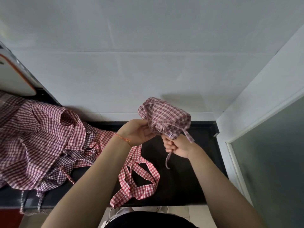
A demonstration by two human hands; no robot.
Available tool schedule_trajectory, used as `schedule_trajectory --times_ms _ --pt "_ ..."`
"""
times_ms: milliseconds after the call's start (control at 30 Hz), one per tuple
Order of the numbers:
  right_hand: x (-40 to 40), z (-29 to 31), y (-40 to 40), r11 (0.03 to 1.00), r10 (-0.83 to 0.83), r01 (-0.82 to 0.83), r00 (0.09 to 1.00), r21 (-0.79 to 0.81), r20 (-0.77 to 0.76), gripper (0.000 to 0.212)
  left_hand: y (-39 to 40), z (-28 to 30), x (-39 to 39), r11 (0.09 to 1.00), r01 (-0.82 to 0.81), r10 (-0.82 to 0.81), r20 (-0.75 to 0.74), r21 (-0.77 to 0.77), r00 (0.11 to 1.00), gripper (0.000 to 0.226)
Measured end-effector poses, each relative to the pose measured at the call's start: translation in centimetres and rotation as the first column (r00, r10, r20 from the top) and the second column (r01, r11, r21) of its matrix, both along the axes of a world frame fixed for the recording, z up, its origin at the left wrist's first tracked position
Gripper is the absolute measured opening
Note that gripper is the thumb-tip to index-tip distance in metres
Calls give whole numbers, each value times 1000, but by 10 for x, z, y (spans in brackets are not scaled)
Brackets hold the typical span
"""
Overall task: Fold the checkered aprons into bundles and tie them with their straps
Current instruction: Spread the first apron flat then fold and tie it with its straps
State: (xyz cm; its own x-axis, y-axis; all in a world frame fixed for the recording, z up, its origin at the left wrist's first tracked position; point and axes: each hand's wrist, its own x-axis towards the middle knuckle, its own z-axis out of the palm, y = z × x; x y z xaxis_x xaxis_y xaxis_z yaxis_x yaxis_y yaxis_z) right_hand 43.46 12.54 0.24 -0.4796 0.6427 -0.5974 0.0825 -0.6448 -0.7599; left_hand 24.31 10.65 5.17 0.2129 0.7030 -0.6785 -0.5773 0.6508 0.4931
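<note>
A folded checkered apron bundle (pixel 164 116) is held up above the black countertop (pixel 177 175), with straps wound around it. My left hand (pixel 138 132) cups the bundle from its left underside. My right hand (pixel 176 146) is fisted just under it, gripping a strap (pixel 168 160) whose loose end dangles below the fist. Another strap end (pixel 189 137) hangs off the bundle's right side. A pile of unfolded checkered aprons (pixel 37 142) lies on the counter's left half, and red-checked straps (pixel 139 181) loop across its middle.
A white tiled wall (pixel 148 63) rises behind the counter. A white board with an orange rim (pixel 14 76) leans at the far left. A frosted glass door with a white frame (pixel 266 153) stands to the right. Some straps hang over the front edge.
</note>
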Motion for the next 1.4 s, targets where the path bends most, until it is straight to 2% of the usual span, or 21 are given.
schedule_trajectory --times_ms 33,133,200,267,400,500,567,633,700,733,767,867,933,1033,1200,1267,1333,1400 --pt "4 5 2 999 -18 19 1000 -33 19 34 -1 2 -3 998 55 -55 -20 12 998 10" --pt "15 16 13 963 -239 241 971 -123 29 35 -4 7 -9 973 226 -219 -114 53 969 15" --pt "25 18 25 989 -133 136 989 -59 60 35 -5 7 -10 952 299 -282 -193 64 940 20" --pt "32 19 37 999 -24 21 996 36 87 38 -5 1 -11 952 301 -276 -264 60 924 23" --pt "34 30 40 958 -39 -62 938 280 343 18 -1 -26 -10 987 158 -125 -459 35 879 19" --pt "15 36 27 876 -36 -200 880 438 473 21 2 -46 -2 996 85 -71 -509 5 858 16" --pt "0 33 14 764 113 -454 795 459 596 34 5 -58 4 998 64 -62 -527 -14 848 11" --pt "-11 22 2 656 227 -669 617 350 754 50 7 -69 10 998 49 -68 -569 -48 819 7" --pt "-17 9 -6 597 255 -773 438 216 862 69 7 -81 13 995 41 -87 -599 -90 796 5" --pt "-20 2 -9 577 256 -798 380 174 889 74 7 -88 14 993 31 -92 -606 -111 790 5" --pt "-22 -5 -12 564 249 -811 348 157 904 73 4 -92 16 991 25 -102 -611 -134 785 7" --pt "-24 -18 -15 559 200 -810 336 175 920 48 3 -108 20 986 34 -129 -628 -162 767 10" --pt "-24 -23 -15 539 209 -827 318 162 925 40 4 -109 22 983 49 -153 -640 -178 753 7" --pt "-20 -31 -14 519 299 -837 367 173 881 38 4 -114 24 973 124 -224 -654 -197 722 5" --pt "-3 -45 -12 697 423 -699 584 163 693 40 7 -127 21 976 130 -211 -605 -175 768 8" --pt "1 -52 -14 789 391 -594 680 154 620 39 9 -132 17 968 135 -238 -593 -213 769 14" --pt "2 -61 -16 871 309 -467 763 154 568 38 9 -140 16 941 223 -334 -592 -254 733 24" --pt "1 -70 -18 889 240 -417 777 189 582 38 7 -146 17 898 351 -439 -621 -266 650 32"
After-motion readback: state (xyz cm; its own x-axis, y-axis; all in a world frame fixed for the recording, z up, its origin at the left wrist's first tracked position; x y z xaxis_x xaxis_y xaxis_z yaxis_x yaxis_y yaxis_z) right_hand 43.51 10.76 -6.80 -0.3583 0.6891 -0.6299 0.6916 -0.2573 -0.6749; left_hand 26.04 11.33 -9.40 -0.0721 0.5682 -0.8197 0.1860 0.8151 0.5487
